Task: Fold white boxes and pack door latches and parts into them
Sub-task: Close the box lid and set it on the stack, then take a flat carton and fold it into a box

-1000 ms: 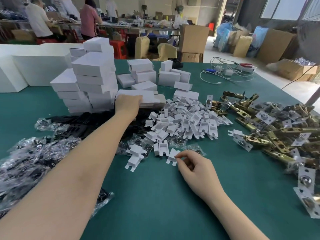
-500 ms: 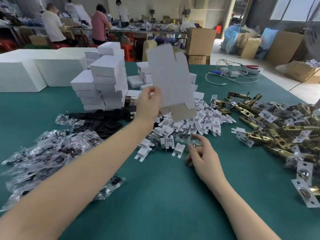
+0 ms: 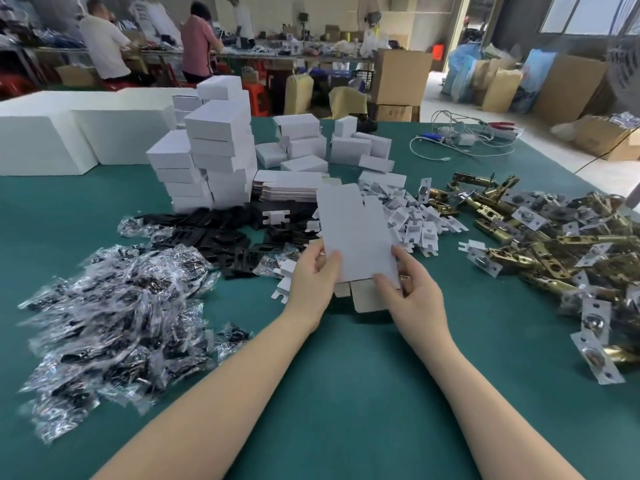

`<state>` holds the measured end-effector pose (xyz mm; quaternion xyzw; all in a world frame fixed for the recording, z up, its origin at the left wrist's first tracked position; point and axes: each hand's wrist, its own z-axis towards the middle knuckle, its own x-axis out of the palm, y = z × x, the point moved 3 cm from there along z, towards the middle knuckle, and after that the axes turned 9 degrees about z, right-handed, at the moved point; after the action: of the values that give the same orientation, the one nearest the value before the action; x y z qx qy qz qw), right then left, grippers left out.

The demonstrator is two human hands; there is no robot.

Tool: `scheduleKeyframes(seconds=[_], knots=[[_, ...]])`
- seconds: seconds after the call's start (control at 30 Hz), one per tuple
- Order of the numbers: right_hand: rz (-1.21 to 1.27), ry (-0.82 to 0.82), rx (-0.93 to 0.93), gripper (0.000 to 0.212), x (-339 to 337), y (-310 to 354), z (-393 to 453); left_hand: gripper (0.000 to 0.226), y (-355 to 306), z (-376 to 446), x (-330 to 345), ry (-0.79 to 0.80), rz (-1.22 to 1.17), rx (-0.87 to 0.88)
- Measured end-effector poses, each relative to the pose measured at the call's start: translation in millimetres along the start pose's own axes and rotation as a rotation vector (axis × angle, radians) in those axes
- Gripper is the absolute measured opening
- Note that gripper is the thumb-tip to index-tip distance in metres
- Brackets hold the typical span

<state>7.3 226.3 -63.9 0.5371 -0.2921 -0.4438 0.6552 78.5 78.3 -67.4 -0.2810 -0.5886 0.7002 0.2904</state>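
Note:
A flat, unfolded white box blank (image 3: 355, 233) is held over the green table (image 3: 346, 375), its brown inner flap hanging at the near end. My left hand (image 3: 311, 282) grips its left edge and my right hand (image 3: 412, 296) grips its right lower edge. A stack of flat blanks (image 3: 291, 185) lies behind it. Folded white boxes (image 3: 214, 150) are piled at the back left. Brass door latches (image 3: 554, 244) lie heaped on the right. Small white card inserts (image 3: 408, 216) sit in the middle, black plates (image 3: 214, 237) and bagged parts (image 3: 114, 323) on the left.
Large white foam blocks (image 3: 52, 133) stand at the far left. Cables and a charger (image 3: 464, 140) lie at the back right of the table. Cardboard cartons (image 3: 398, 77) and several people at a bench (image 3: 197, 46) are beyond the table.
My left hand lifted a flat blank off the stack and brought it down toward me. My right hand left the card inserts and took hold of the blank's right side.

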Motion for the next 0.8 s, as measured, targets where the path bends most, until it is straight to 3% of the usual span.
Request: scheduleKeyframes(seconds=[0.13, 0.23, 0.47, 0.57, 0.67, 0.8], knots=[[-0.093, 0.017, 0.028, 0.064, 1, -2, 4, 0.072, -4, -5, 4, 0.197, 0.063, 0.147], [-0.108, 0.007, 0.046, 0.067, -2, -4, 7, 0.084, -10, -6, 6, 0.213, 0.122, 0.213], [-0.121, 0.012, 0.016, 0.067, -1, -1, 5, 0.080, -15, -9, 9, 0.249, -0.001, 0.208], [-0.066, 0.032, 0.004, 0.064, 0, 0, 5, 0.069, -14, -11, 13, 0.185, -0.055, 0.171], [-0.030, 0.031, -0.008, 0.068, 0, 3, 3, 0.054, -11, -11, 14, 0.082, 0.025, 0.158], [-0.068, 0.001, -0.083, 0.058, 8, 11, -2, 0.050, -12, -9, 13, -0.031, 0.188, 0.237]])
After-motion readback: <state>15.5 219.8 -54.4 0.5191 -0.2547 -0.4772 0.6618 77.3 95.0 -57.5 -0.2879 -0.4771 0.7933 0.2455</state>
